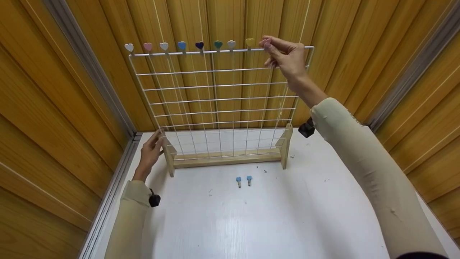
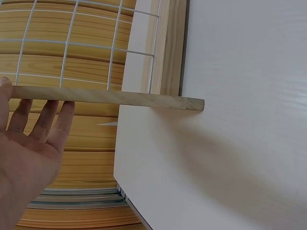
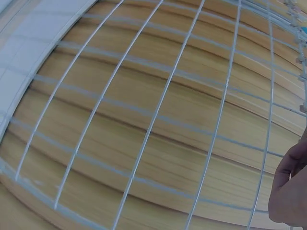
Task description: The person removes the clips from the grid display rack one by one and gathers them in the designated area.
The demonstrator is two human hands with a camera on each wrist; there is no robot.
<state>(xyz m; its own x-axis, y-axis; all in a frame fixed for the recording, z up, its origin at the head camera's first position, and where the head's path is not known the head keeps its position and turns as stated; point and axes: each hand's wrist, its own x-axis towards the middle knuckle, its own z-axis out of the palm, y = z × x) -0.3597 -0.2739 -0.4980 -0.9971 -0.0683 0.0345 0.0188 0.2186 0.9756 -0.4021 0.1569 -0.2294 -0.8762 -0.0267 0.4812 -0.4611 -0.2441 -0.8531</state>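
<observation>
A white wire grid (image 1: 215, 86) stands upright in a wooden stand (image 1: 226, 162) on the white table. Several heart-topped clips, such as a yellow heart clip (image 1: 249, 42), sit along its top wire. At the right part of that wire, my right hand (image 1: 293, 61) pinches a pink heart clip (image 1: 266, 42) between thumb and fingers. Low on the left, my left hand (image 1: 149, 153) grips the stand's side piece (image 2: 120, 97), thumb on one side and fingers on the other. The right wrist view shows only part of the right hand (image 3: 290, 191); its fingertips are hidden there.
Two blue heart clips, a left one (image 1: 238, 181) and a right one (image 1: 249, 180), lie on the table (image 1: 230, 223) in front of the stand. Wood-patterned walls (image 1: 54, 90) close in the back and both sides, with metal rails at the corners.
</observation>
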